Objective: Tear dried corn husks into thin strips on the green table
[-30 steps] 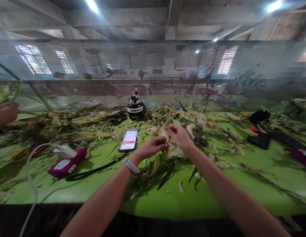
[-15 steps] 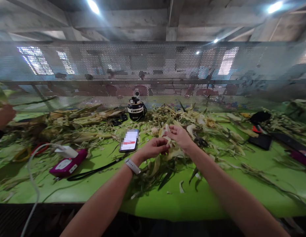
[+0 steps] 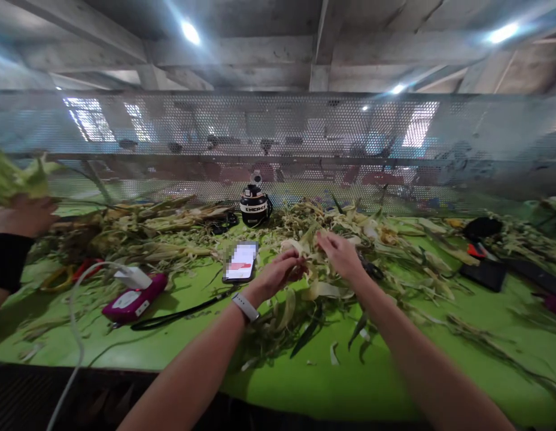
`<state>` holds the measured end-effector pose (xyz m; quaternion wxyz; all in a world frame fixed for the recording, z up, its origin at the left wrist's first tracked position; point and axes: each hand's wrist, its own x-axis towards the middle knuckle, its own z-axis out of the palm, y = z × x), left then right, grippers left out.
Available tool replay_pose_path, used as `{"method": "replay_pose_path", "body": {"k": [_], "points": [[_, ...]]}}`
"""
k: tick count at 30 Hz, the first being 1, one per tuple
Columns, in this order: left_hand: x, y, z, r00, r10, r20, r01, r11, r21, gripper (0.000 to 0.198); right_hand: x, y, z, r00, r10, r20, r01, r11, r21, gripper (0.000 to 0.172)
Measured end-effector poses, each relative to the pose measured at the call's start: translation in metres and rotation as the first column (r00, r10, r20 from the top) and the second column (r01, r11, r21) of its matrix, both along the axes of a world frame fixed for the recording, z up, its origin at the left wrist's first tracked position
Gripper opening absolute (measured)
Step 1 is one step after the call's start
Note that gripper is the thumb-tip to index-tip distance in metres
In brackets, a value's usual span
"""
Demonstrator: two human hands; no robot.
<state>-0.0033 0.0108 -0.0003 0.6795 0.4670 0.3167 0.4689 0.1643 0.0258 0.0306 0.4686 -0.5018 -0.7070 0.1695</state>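
Over a green bench [image 3: 331, 383], the right hand [image 3: 344, 256] pinched a pale corn husk [image 3: 310, 236]; the left hand [image 3: 278, 274] curled beside it, its hold unclear. Gentle, steady tension probably suited such thin leaf.

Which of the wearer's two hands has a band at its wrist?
The left hand, nearer the phone, has a pale band at its wrist; the right hand has none.
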Motion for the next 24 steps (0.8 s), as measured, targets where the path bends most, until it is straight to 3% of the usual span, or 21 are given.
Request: {"method": "replay_pose_path", "body": {"k": [3, 7, 11, 14, 19, 24], "points": [[-0.001, 0.003, 0.003, 0.997, 0.058, 0.040, -0.057, 0.998, -0.024, 0.019, -0.001, -0.004, 0.003, 0.984, 0.084, 0.155, -0.082, 0.996, -0.019, 0.046], [-0.002, 0.004, 0.003, 0.995, 0.072, 0.068, -0.070, 0.997, -0.034, 0.022, -0.004, -0.002, -0.002, 0.975, 0.197, 0.102, -0.195, 0.980, -0.031, 0.036], [-0.003, 0.006, -0.001, 0.997, 0.073, 0.003, -0.073, 0.994, 0.078, 0.034, -0.005, 0.001, -0.009, 0.976, 0.211, 0.058, -0.210, 0.977, -0.022, 0.027], [-0.003, 0.007, -0.003, 0.997, 0.051, -0.055, -0.042, 0.989, 0.144, 0.038, -0.005, 0.001, -0.010, 0.981, 0.181, 0.075, -0.183, 0.983, 0.017, 0.025], [-0.002, 0.005, -0.003, 0.992, 0.013, -0.123, 0.008, 0.985, 0.171, 0.041, -0.005, 0.002, -0.013, 0.992, 0.057, 0.116, -0.079, 0.978, 0.195, 0.028], [-0.001, 0.007, -0.005, 0.998, 0.049, -0.025, -0.045, 0.988, 0.147, 0.039, -0.005, 0.003, -0.016, 0.987, -0.102, 0.127, 0.049, 0.929, 0.367, 0.030]]}}
